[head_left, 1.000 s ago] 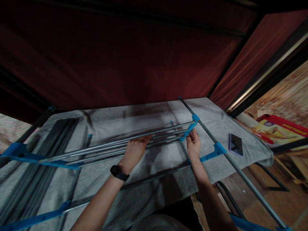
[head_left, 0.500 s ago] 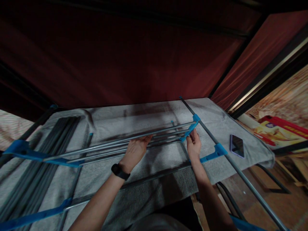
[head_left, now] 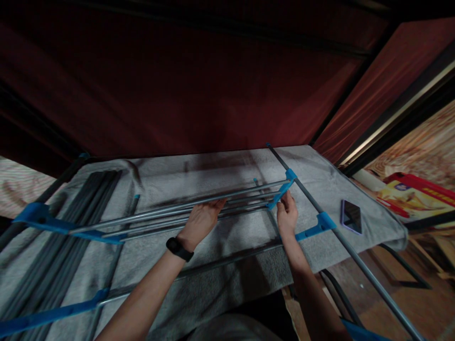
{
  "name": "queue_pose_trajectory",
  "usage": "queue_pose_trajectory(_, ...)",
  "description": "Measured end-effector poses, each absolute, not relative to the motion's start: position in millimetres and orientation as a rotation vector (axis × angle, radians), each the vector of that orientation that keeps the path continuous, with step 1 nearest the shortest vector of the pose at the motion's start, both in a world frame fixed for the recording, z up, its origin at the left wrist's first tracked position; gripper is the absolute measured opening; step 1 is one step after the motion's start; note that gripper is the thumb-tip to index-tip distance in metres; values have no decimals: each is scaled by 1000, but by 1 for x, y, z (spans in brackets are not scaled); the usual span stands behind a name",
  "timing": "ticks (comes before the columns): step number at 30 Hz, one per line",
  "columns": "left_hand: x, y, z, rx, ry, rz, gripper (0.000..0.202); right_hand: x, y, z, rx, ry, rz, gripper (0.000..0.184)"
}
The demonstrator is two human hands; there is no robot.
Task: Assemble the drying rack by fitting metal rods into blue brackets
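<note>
A rack frame of grey metal tubes [head_left: 156,210] and blue plastic brackets lies partly built before me. My left hand [head_left: 203,219], a black band on its wrist, wraps over the tubes near their middle; its fingertips are partly hidden. At the tubes' right end, my right hand [head_left: 287,214] is closed at the lower side of a blue bracket [head_left: 280,193], which joins an upright pole [head_left: 307,194]. Another blue bracket [head_left: 314,230] sits lower on that pole. On the left, the tubes meet a long blue bracket [head_left: 53,224].
A bundle of several dark grey tubes [head_left: 71,237] lies at the left on a grey cloth [head_left: 227,166]. A phone [head_left: 351,216] rests near the cloth's right side. Beyond it are a red and yellow package [head_left: 408,196] and a dark red fabric wall [head_left: 199,94].
Both hands keep their places on the tubes and the right bracket. The view and the rack's left end have shifted very slightly to the right.
</note>
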State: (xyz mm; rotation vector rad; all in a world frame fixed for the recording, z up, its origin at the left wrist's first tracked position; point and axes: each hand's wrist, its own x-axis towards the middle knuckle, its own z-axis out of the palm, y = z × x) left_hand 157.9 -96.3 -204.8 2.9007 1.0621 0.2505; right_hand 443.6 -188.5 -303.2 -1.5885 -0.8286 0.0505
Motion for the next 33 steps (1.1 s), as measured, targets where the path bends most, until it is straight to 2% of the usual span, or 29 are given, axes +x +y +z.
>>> queue_pose_trajectory(10,157,-92,-209,2950,986,299,54,443,-188,-296,-1577,-776,82,61)
queue_pose_trajectory(16,158,-108,-212,2997,1027,314,46,440,-190,-293,-1550,-681,138,62)
queue_pose_trajectory(22,135,-139,-224,3152,1011,627,46,456,-194,-292,-1587,-729,190,54)
queue_pose_trajectory(25,104,-157,-229,3117,973,868,44,454,-202,-294,-1577,-743,189,65)
queue_pose_trajectory(27,77,-164,-227,3000,1131,1022,45,442,-211,-293,-1620,-757,79,65)
queue_pose_trajectory(31,19,-166,-202,2596,1767,1265,45,398,-226,-274,-1660,-1120,-302,39)
queue_pose_trajectory(33,-6,-162,-178,2327,2123,1381,46,372,-221,-254,-1528,-1385,-396,37)
